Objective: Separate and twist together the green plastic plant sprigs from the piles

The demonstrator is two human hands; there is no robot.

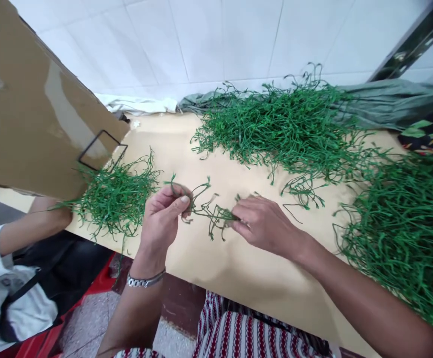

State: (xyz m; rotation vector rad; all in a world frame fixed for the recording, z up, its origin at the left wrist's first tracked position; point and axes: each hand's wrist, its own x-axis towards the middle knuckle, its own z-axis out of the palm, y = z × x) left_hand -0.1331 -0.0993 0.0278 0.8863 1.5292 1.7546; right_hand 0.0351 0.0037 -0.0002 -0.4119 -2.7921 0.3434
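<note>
Over the middle of the table, my left hand [166, 214] pinches thin green artificial stems between thumb and fingers. My right hand [263, 221] is closed on the other side of the same tangle of green stems [213, 217], which stretches between both hands. A small heap of similar stems [117, 199] lies just left of my left hand. Beyond my right hand is a loose little bunch [304, 188], close to a large pile [276, 127] along the wall. Another big pile [406, 233] fills the right side. My right fingertips are partly hidden.
A large cardboard box [33, 99] rises at the left, with a thin black wire frame [102, 149] at its corner. Below it a co-worker's forearm [37, 226] reaches in. Grey-green cloth [388, 102] lies along the tiled wall. The pale tabletop [276, 278] ends near my lap.
</note>
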